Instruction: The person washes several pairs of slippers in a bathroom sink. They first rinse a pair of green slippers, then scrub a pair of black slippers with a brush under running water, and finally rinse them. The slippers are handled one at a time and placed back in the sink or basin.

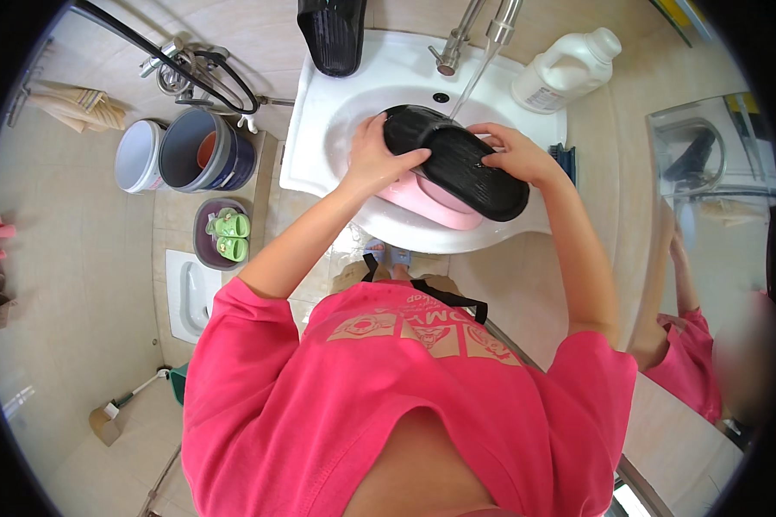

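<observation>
A wet black slide slipper (478, 172) is held tilted over the white sink (319, 155), under water running from the faucet (500, 33). My left hand (381, 155) grips its strap end, thumb across the near edge. My right hand (519, 155) holds the far side, its thumb or fingertip resting on the ribbed sole. Beneath the slipper lies a pink basin-like thing (431, 205), mostly hidden, so its kind is hard to tell. A second black slipper (332, 39) leans at the sink's back left corner.
A white jug (567, 71) stands on the sink's right rear corner, with a dark blue brush (564, 162) below it. Left of the sink are two buckets (181, 155) and a tub (224, 207) holding green clogs (231, 234). A mirror (716, 224) hangs at right.
</observation>
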Demonstrator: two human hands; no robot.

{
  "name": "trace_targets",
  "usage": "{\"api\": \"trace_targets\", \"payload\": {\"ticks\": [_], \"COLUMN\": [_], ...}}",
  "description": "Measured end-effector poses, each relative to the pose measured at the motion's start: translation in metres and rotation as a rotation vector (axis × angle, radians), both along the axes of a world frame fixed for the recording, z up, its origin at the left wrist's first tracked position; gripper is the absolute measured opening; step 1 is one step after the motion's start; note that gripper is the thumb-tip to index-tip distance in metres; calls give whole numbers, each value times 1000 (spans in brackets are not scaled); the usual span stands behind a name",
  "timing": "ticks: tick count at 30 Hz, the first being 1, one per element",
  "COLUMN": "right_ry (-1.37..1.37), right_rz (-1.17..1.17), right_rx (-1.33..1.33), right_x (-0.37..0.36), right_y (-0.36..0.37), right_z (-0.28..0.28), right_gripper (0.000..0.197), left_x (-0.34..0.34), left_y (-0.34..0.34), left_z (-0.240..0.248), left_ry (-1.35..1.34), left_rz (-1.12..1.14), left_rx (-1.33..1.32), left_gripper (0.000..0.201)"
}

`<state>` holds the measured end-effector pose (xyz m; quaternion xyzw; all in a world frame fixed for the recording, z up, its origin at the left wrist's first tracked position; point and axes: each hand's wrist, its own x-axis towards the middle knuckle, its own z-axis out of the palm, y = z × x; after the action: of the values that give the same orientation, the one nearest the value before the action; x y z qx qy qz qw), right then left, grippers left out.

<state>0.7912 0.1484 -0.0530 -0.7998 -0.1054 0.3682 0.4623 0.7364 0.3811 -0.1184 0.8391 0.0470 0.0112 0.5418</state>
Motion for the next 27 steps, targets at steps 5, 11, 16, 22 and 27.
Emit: {"api": "trace_targets", "payload": {"ticks": [5, 11, 16, 22, 27], "right_ry": [-45, -119, -144, -99, -55], "right_rz": [-88, -179, -196, -185, -184], "right_rx": [-25, -5, -10, -5, 48], "right_x": [-9, -7, -9, -11, -4], "right_y": [-27, -54, -61, -54, -46], "right_z": [10, 11, 20, 26, 20], "right_gripper": [52, 55, 55, 55, 55], "left_x": [9, 26, 25, 17, 25], "left_y": [-37, -63, -74, -65, -59], "left_z": [16, 33, 35, 35, 44], "left_ry": [22, -50, -83, -47, 3], "left_rz": [-179, -244, -234, -238, -210], "left_rx": [32, 17, 45, 158, 194], "left_gripper": [89, 84, 88, 93, 95]}}
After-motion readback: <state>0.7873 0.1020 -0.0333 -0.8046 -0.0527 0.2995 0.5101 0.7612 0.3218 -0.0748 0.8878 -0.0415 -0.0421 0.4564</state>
